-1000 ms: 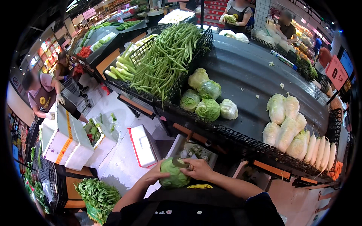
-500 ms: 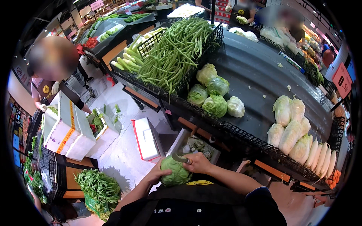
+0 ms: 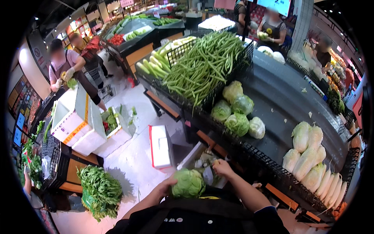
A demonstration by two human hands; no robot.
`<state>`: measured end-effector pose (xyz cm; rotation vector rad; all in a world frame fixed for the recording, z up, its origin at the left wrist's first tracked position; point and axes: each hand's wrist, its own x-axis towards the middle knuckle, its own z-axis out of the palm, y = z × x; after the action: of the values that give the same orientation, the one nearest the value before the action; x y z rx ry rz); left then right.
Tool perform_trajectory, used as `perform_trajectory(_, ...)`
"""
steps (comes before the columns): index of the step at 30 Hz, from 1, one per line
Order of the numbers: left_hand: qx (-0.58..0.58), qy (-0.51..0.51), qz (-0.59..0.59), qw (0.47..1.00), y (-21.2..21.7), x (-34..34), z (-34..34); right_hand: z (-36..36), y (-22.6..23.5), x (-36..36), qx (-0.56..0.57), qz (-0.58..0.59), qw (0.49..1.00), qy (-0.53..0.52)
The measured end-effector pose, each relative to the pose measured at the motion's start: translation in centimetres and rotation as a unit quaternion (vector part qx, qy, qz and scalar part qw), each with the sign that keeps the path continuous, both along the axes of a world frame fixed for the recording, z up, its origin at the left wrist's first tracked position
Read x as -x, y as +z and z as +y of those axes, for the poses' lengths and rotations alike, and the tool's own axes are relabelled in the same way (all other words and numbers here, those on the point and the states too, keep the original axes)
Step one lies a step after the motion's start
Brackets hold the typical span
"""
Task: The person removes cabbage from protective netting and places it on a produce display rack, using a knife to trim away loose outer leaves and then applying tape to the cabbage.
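Observation:
My left hand [image 3: 168, 185] is closed around the left side of a round green head of iceberg lettuce [image 3: 188, 183], held in front of my apron. To the right of the lettuce and apart from it, my right hand [image 3: 222, 167] is curled in a fist around a small knife. Its blade does not show clearly against the clutter below. Under my hands stands an open pale crate [image 3: 187, 156] with leaf scraps in it. More lettuce heads [image 3: 236, 124] sit together on the dark display shelf [image 3: 280, 97] ahead.
Green beans [image 3: 206, 66] fill a black basket ahead. Chinese cabbages [image 3: 307, 152] and white radishes [image 3: 330, 189] lie at the right. A white foam box [image 3: 160, 148] stands on the floor. At left are leafy greens [image 3: 102, 189], larger foam boxes [image 3: 78, 121] and a co-worker [image 3: 69, 70] handling a vegetable.
My right hand has moved away from the lettuce to the right, taking the knife off its top. The left hand keeps its hold. My view has shifted, and the co-worker has raised both hands.

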<state>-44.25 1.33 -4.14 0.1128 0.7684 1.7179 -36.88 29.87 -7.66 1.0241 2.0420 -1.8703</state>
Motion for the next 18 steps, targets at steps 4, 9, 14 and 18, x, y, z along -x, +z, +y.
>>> perform_trajectory(4,0.001,0.07,-0.071,0.995,-0.5,-1.0,-1.2,-2.0,2.8,-3.6,-0.266,0.15,0.951,0.046)
perform_trajectory(9,0.001,0.083,-0.08,0.993,-0.7,-1.6,-1.2,-5.4,7.8,-7.0,-0.371,0.268,0.885,0.088)
perform_trajectory(14,0.028,0.06,-0.04,0.997,-0.4,-1.6,-0.9,-6.7,9.1,-7.0,-0.379,0.277,0.87,0.149)
perform_trajectory(18,0.035,0.062,-0.021,0.997,0.1,-1.9,-0.9,-7.1,8.7,-7.5,-0.394,0.299,0.858,0.138)
